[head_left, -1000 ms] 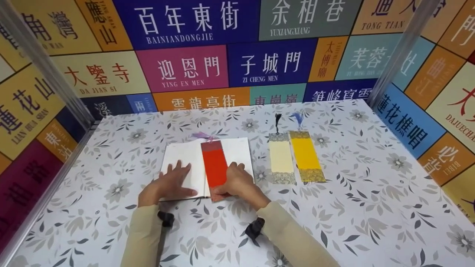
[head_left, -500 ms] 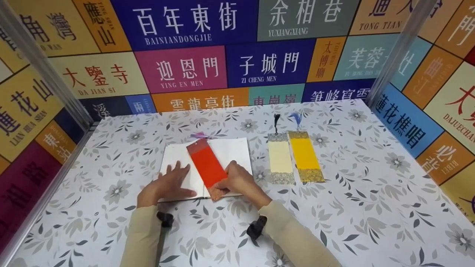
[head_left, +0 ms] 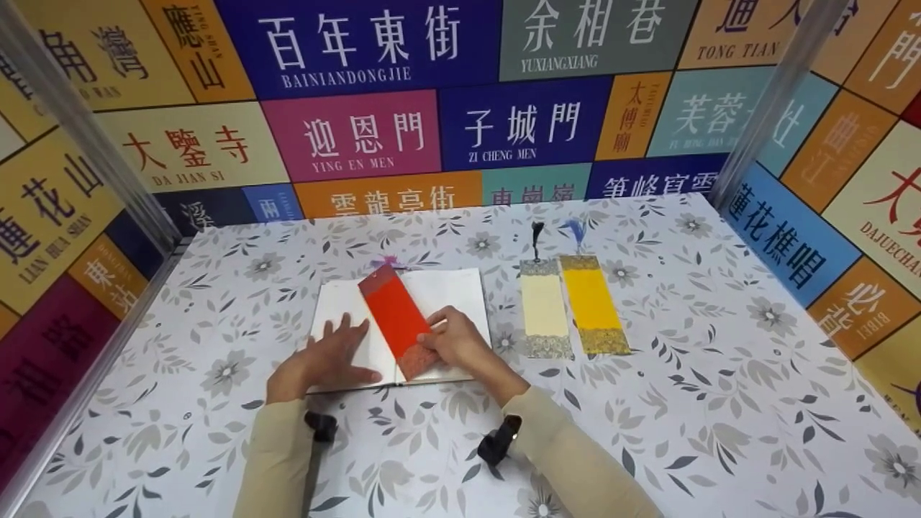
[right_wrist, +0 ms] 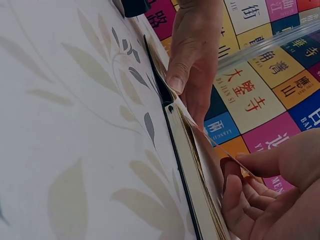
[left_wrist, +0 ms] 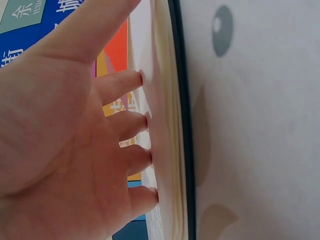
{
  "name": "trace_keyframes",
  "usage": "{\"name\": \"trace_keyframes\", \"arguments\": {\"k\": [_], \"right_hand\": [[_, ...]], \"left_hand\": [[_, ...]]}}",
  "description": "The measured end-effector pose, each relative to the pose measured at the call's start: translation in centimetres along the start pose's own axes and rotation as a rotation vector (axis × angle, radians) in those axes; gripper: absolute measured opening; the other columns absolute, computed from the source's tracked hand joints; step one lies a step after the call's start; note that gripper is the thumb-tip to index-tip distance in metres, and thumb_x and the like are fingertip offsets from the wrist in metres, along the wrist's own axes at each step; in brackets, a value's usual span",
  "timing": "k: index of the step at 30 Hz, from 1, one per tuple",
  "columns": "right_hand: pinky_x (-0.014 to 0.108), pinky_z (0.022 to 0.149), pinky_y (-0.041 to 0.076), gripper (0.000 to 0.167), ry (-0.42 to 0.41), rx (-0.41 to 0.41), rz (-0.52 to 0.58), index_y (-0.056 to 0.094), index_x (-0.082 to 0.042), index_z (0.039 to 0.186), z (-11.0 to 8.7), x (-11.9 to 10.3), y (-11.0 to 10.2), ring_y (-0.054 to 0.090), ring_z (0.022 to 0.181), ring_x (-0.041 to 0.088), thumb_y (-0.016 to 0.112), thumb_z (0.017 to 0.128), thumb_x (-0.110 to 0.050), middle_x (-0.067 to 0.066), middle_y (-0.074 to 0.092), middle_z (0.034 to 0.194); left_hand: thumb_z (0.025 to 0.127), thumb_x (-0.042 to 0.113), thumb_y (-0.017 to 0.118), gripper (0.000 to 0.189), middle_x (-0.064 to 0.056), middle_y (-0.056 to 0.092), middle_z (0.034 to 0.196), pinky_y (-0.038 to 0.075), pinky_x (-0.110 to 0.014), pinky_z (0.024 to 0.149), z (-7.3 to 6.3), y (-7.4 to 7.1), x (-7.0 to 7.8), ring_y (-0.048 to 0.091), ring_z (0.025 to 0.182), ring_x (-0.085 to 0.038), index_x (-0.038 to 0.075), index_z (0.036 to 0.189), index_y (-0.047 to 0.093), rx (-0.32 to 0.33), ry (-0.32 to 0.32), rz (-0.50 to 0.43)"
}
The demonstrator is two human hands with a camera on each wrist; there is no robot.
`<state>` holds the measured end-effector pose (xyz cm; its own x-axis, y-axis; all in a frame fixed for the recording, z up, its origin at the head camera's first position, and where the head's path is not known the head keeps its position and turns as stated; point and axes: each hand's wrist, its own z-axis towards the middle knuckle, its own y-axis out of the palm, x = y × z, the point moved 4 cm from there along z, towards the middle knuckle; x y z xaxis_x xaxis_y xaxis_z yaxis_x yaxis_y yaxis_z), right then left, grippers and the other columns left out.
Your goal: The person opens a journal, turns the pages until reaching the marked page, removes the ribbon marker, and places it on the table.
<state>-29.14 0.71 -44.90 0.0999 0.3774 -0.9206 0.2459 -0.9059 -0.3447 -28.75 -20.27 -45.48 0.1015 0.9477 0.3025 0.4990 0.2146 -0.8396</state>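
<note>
An open book (head_left: 460, 288) with blank white pages lies on the table. Across its middle slants a red bookmark (head_left: 396, 313), its top leaning left and a purple tassel (head_left: 388, 262) beyond the book's far edge. My right hand (head_left: 460, 342) pinches the bookmark's right edge near its lower end; in the right wrist view the thumb and fingers of that right hand (right_wrist: 270, 185) hold the thin edge just above the pages. Spread fingers of my left hand (head_left: 334, 356) press on the left page. From the side, the left wrist view shows this left hand (left_wrist: 75, 130) touching the paper with its fingertips.
Right of the book lie a cream bookmark (head_left: 545, 306) with a black tassel and a yellow bookmark (head_left: 593, 302) with a blue tassel. A floral cloth covers the table (head_left: 683, 432). Panels with printed signs (head_left: 360, 129) stand around the back and sides.
The red bookmark has swung from nearly straight along the book's middle to slanting, its top moving left. Its lower end has shifted slightly up. My left hand has stayed on the page.
</note>
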Motion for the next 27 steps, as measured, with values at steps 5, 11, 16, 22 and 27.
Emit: {"name": "trace_keyframes", "arguments": {"k": [5, 11, 16, 22, 27], "right_hand": [[0.02, 0.049, 0.051, 0.028, -0.02, 0.001, 0.179, 0.056, 0.003, 0.12, 0.3, -0.1, 0.2, 0.058, 0.056, 0.009, 0.065, 0.093, 0.0, 0.019, 0.073, 0.1], [0.026, 0.058, 0.06, 0.034, -0.028, 0.019, 0.313, 0.058, 0.006, 0.126, 0.4, -0.3, 0.1, 0.062, 0.057, 0.01, 0.063, 0.092, 0.005, 0.025, 0.073, 0.105], [0.031, 0.068, 0.063, 0.035, -0.03, 0.015, 0.381, 0.06, 0.007, 0.127, 0.3, -0.7, -0.1, 0.066, 0.067, 0.01, 0.063, 0.092, 0.006, 0.025, 0.074, 0.108], [0.031, 0.071, 0.063, 0.036, -0.027, 0.0, 0.432, 0.061, 0.006, 0.128, 0.1, -1.0, 0.1, 0.067, 0.073, 0.01, 0.064, 0.092, 0.005, 0.023, 0.074, 0.108], [0.03, 0.072, 0.063, 0.037, -0.031, -0.008, 0.434, 0.061, 0.006, 0.128, -0.2, -1.1, 0.2, 0.067, 0.073, 0.009, 0.065, 0.092, 0.004, 0.02, 0.075, 0.106]], "left_hand": [[0.089, 0.05, 0.069, 0.1, -0.026, 0.0, 0.167, 0.004, -0.076, 0.117, -0.1, -0.2, 0.2, -0.002, 0.152, -0.054, 0.012, 0.162, 0.013, 0.021, 0.036, -0.011], [0.089, 0.051, 0.068, 0.1, -0.024, -0.002, 0.168, 0.002, -0.074, 0.118, -0.3, -0.2, 0.1, -0.005, 0.153, -0.051, 0.014, 0.162, 0.012, 0.012, 0.026, -0.029], [0.089, 0.052, 0.069, 0.101, -0.023, -0.003, 0.168, 0.001, -0.072, 0.12, -0.4, -0.1, 0.1, -0.005, 0.153, -0.05, 0.015, 0.162, 0.011, 0.011, 0.006, -0.041], [0.089, 0.055, 0.068, 0.102, -0.023, -0.003, 0.168, 0.002, -0.072, 0.12, -0.2, 0.0, 0.0, -0.005, 0.153, -0.051, 0.016, 0.162, 0.01, 0.005, 0.003, -0.021], [0.089, 0.054, 0.068, 0.102, -0.022, -0.004, 0.168, 0.001, -0.071, 0.12, -0.2, 0.1, 0.0, -0.007, 0.153, -0.05, 0.017, 0.163, 0.008, 0.001, -0.007, -0.023]]}}
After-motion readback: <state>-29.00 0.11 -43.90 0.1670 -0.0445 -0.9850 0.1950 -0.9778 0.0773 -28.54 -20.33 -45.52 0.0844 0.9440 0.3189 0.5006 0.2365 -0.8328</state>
